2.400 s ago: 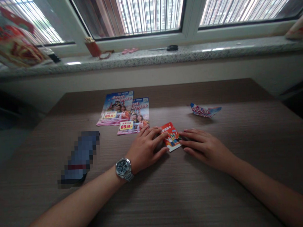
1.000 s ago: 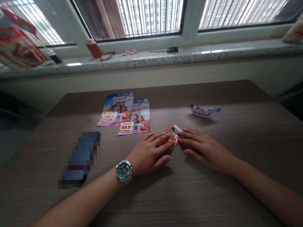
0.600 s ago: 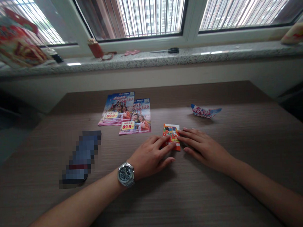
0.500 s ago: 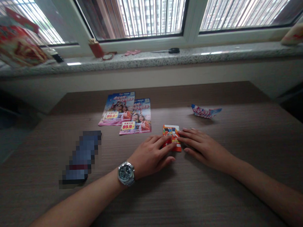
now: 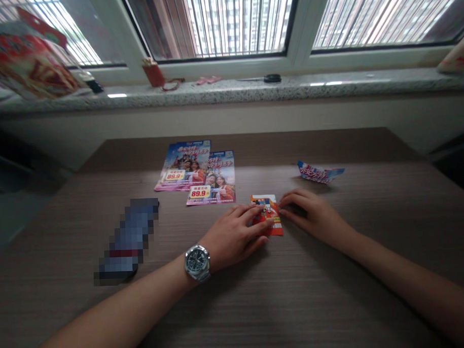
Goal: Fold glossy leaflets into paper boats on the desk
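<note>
A small orange-and-red folded leaflet [image 5: 272,213] with a white strip at its top lies on the table in front of me. My left hand [image 5: 239,233], a metal watch on its wrist, rests flat over the leaflet's left part with fingers outstretched, covering some of the print. At the leaflet's right edge, the thumb and fingertips of my right hand [image 5: 313,215] come together in a pinch on the edge. Beyond the right hand stands a paper boat [image 5: 320,174] folded from blue-and-pink printed paper.
Several printed flyers [image 5: 215,182] overlap on the table [image 5: 267,304] at the left back. A pixelated dark phone-like object [image 5: 130,241] lies left of my left arm. Scissors [image 5: 271,78] and a small red box [image 5: 153,73] sit on the stone windowsill [image 5: 233,94].
My right hand's fingers, earlier stretched out along the leaflet's edge, have drawn together with the thumb there. The left hand stays on the leaflet. The whole view has shifted slightly.
</note>
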The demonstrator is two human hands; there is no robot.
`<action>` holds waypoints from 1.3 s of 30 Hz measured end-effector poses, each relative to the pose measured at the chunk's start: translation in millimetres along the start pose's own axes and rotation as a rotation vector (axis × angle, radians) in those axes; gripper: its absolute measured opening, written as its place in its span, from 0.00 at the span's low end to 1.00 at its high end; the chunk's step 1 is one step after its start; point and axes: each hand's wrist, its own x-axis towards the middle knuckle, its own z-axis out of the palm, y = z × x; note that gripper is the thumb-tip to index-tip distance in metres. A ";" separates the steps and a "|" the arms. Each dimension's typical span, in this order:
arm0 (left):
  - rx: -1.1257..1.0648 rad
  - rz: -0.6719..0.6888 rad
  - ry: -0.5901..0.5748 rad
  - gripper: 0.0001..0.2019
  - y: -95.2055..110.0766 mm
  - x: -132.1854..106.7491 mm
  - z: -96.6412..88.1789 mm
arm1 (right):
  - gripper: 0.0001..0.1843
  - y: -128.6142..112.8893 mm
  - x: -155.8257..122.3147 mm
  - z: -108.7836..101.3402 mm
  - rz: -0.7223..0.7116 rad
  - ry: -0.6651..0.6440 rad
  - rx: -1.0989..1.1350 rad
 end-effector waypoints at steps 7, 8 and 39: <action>-0.016 0.008 0.030 0.18 -0.7 0.9 0.4 | 0.02 5.4 14.8 5.4 0.037 0.007 -0.045; -0.017 0.008 0.036 0.17 -0.6 1.0 0.5 | 0.02 5.9 15.3 6.0 0.034 0.008 -0.050; -0.054 -0.029 0.046 0.16 0.0 2.1 1.0 | 0.03 -8.2 -19.3 -1.1 0.060 -0.135 0.096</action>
